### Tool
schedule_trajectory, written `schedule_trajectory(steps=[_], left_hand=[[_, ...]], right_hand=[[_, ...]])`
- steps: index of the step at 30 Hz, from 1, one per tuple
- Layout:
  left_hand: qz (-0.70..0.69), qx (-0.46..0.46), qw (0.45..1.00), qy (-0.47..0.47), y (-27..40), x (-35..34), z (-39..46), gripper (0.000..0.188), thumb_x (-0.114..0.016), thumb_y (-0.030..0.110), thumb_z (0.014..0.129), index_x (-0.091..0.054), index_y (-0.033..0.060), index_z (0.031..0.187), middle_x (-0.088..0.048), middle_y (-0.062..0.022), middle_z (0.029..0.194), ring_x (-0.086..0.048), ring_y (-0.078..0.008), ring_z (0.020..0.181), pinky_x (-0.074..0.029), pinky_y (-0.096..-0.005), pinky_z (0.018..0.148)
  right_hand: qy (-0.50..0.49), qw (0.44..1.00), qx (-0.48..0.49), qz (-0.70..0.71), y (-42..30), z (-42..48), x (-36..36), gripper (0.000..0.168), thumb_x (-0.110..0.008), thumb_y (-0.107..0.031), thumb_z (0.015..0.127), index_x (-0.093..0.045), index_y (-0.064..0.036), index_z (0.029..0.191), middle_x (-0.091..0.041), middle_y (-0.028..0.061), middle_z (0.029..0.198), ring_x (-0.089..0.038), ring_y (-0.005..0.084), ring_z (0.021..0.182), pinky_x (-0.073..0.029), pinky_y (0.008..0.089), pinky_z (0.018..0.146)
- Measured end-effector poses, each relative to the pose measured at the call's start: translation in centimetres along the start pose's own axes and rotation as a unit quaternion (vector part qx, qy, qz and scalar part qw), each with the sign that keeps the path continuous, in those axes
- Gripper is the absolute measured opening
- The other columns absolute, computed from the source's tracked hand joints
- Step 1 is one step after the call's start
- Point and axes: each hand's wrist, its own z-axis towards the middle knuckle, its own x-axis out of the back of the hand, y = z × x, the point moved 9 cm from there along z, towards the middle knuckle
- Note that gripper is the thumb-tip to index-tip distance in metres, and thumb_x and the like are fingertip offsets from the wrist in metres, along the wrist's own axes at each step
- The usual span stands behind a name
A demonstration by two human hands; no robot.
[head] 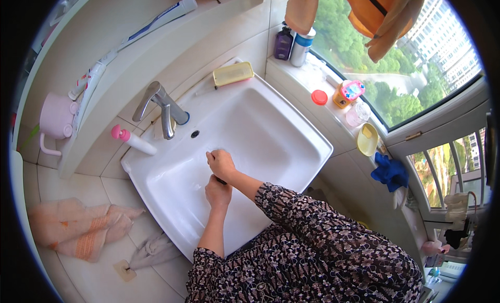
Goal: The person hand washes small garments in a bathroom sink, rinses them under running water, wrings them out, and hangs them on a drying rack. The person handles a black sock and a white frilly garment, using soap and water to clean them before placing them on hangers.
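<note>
Over the white ceramic washbasin (269, 123), my two hands are closed into fists, one against the other. My right hand (222, 163) is the one farther from me, its fingers curled and its palm side hidden. Just below it, my left hand (218, 193) grips a small dark item (220, 180). Only a short piece of that item shows, between the left fist and the right wrist; what it is cannot be told. Behind the hands stands a chrome single-lever faucet (166, 107), with no water seen running from it.
A pump bottle (136, 141) stands at the basin's left corner, a yellow soap dish (233, 73) at its back corner. A shelf (156, 53) holding toothpaste tubes and a pink cup (56, 115) juts out above left. Bottles and a blue cloth (390, 172) line the windowsill. Towels hang left.
</note>
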Motion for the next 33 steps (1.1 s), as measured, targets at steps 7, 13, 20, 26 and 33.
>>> schedule_trajectory(steps=[7, 13, 20, 26, 33], left_hand=[[-0.034, -0.085, 0.992, 0.083, 1.4, 4.1, -0.4, 0.060, -0.071, 0.018, 0.072, -0.039, 0.0056, 0.121, -0.053, -0.0196, 0.115, -0.055, -0.0342, 0.105, -0.047, -0.0421, 0.084], [-0.507, 0.013, 0.830, -0.231, 1.0, 3.8, -1.5, 0.090, -0.065, 0.027, 0.083, -0.002, 0.0056, 0.144, -0.032, -0.0169, 0.141, -0.041, -0.0327, 0.126, -0.040, -0.0474, 0.099], [-0.776, -0.006, 0.483, -0.406, 4.8, 3.6, -6.2, 0.090, -0.050, 0.074, 0.073, -0.023, 0.0209, 0.141, -0.031, -0.0298, 0.135, -0.035, -0.0598, 0.115, -0.049, -0.0650, 0.068], [-0.759, -0.074, 0.409, -0.501, 7.2, 6.4, -8.6, 0.056, -0.075, 0.029, 0.074, -0.046, 0.0023, 0.114, -0.053, -0.0233, 0.097, -0.055, -0.0246, 0.055, -0.045, -0.0216, 0.031], [-0.645, 0.098, 0.605, -0.457, 4.2, 2.7, -5.9, 0.027, -0.065, 0.016, 0.080, -0.045, 0.0035, 0.094, -0.045, -0.0041, 0.072, -0.039, -0.0068, 0.048, -0.025, -0.0161, 0.031]], right_hand=[[-0.208, 0.944, 0.002, 0.255, -3.6, -4.3, -0.6, 0.031, -0.068, -0.028, 0.080, -0.065, -0.002, 0.096, -0.062, 0.0089, 0.089, -0.059, 0.0186, 0.087, -0.049, 0.0330, 0.079], [-0.148, 0.905, -0.092, 0.388, -2.9, -5.5, 2.2, 0.026, -0.067, -0.017, 0.081, -0.063, 0.001, 0.100, -0.062, 0.0081, 0.086, -0.060, 0.0149, 0.075, -0.052, 0.0277, 0.070], [-0.329, 0.901, 0.158, 0.235, -15.4, -10.6, 3.9, 0.015, -0.061, -0.007, 0.076, -0.066, -0.001, 0.089, -0.063, 0.0049, 0.078, -0.059, 0.0106, 0.074, -0.050, 0.0244, 0.070], [-0.418, 0.861, 0.276, 0.090, -19.2, -13.4, 2.9, 0.016, -0.055, -0.008, 0.079, -0.066, 0.001, 0.087, -0.064, 0.0058, 0.075, -0.056, 0.0107, 0.067, -0.048, 0.0245, 0.064], [-0.298, 0.931, 0.208, -0.023, -14.4, -7.8, 1.2, 0.022, -0.057, -0.021, 0.087, -0.066, -0.001, 0.083, -0.059, 0.0051, 0.059, -0.054, 0.0118, 0.056, -0.046, 0.0274, 0.056]])
